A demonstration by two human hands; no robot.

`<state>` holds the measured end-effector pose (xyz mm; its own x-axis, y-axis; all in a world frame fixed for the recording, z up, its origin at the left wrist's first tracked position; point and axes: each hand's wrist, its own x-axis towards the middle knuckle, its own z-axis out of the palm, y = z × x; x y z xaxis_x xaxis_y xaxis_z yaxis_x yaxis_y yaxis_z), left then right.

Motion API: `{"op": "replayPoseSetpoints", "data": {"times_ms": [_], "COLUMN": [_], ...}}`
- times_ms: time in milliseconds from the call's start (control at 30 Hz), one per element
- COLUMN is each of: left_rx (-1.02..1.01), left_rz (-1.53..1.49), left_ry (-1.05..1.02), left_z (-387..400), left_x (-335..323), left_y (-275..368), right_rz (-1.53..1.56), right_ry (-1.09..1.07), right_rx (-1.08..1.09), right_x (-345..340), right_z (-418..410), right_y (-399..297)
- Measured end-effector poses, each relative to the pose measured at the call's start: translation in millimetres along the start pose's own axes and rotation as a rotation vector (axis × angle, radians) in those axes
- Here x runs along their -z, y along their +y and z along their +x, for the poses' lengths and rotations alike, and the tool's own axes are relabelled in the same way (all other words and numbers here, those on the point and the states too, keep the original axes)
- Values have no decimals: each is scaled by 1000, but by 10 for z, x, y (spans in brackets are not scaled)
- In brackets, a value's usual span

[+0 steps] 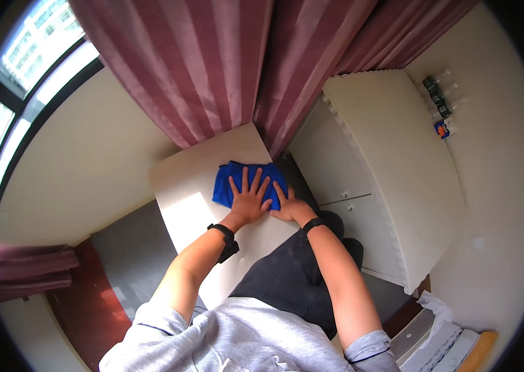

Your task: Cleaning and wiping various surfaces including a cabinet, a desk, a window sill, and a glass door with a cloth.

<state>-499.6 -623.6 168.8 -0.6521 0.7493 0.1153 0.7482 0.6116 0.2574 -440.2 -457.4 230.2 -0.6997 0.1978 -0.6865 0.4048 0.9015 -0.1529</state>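
A blue cloth lies spread on a pale, flat tabletop, near its far right edge. My left hand presses down on the middle of the cloth with its fingers spread. Beside it, my right hand rests at the cloth's lower right corner, its fingertips on the fabric and its palm near the table's edge. The thumbs of both hands are close together. Neither hand grips the cloth; it lies flat beneath them. Each wrist wears a black band.
Striped pink curtains hang at the table's far end. To the right stands a white cabinet under a pale cover with a scalloped edge. A window is at the left. Packages lie at the lower right.
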Motion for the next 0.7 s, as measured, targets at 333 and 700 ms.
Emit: {"op": "replayPoseSetpoints", "data": {"times_ms": [333,700], "left_rx": [329,643], "left_rz": [-56,49], "left_ry": [125,67], "left_z": [-1228,-1476], "left_x": [380,655], "left_y": [-148,-1426], "right_rz": [-184,51], "right_ry": [-135,664], "right_rx": [378,551], "right_x": [-137,-507], "right_z": [-1122,-1408], "right_y": [425,508]}}
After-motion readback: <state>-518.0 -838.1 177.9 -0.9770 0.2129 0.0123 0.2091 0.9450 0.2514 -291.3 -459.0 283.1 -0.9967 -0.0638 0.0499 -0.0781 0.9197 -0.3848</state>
